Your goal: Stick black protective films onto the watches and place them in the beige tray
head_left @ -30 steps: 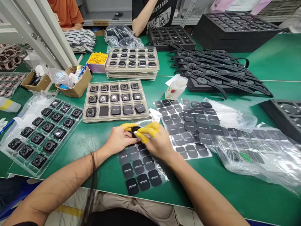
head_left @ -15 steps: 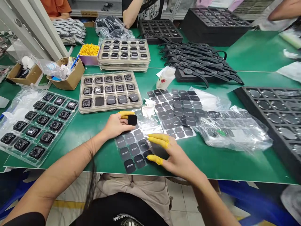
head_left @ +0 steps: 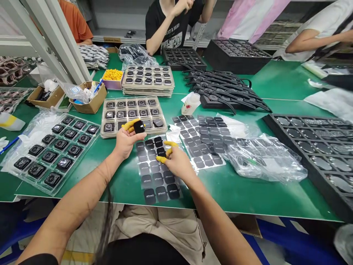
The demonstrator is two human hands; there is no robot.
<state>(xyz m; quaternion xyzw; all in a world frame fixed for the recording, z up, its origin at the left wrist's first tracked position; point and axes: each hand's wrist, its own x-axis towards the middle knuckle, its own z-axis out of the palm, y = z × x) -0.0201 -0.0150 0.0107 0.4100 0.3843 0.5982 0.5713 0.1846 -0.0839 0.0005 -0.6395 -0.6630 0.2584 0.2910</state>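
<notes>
My left hand (head_left: 125,140), with yellow finger covers, pinches a square black watch body (head_left: 139,127) by its edges, just above the near edge of a plastic tray of watch bodies (head_left: 132,103). Before me on the green table lies a clear sheet of dark rounded-square stickers (head_left: 158,178), many printed with a white logo. My right hand (head_left: 175,158), also in yellow finger covers, is over the upper part of this sheet. Its thumb and forefinger close on a black sticker (head_left: 161,151); whether that is fully off the sheet I cannot tell.
At left lies another clear tray of watches (head_left: 56,151). More sticker sheets (head_left: 208,138), a plastic bag (head_left: 264,158) and a white bottle (head_left: 191,103) are to the right. A black foam tray (head_left: 311,143) stands at far right. Co-workers (head_left: 173,25) sit across the table.
My left hand has lifted the watch body up and left towards the tray. My right hand has moved up the sheet, its fingers closing on a sticker. The view has shifted slightly upward.
</notes>
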